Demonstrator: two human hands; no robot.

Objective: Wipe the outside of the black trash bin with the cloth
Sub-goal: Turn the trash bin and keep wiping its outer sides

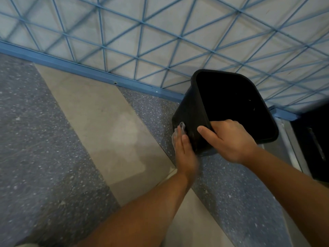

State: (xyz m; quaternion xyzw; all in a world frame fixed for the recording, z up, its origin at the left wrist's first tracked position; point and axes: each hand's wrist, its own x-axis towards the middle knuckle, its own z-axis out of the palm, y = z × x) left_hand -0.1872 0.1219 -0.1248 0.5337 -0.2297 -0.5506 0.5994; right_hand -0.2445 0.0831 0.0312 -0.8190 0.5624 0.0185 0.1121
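The black trash bin [188, 111] is tilted, its open mouth facing up toward me, near the blue-gridded wall. My right hand [231, 139] grips the bin's near rim, thumb on the outside and fingers inside. My left hand [184, 152] presses flat against the bin's left outer side. A small grey cloth [182, 127] shows at its fingertips, mostly hidden under the hand. The left hand is slightly blurred.
The floor has speckled grey tiles [35, 139] and beige tiles [110, 125]. A white wall with a blue lattice [142, 32] and a blue base rail [89, 71] runs behind the bin. A dark cabinet with a metal frame [306, 139] stands at the right.
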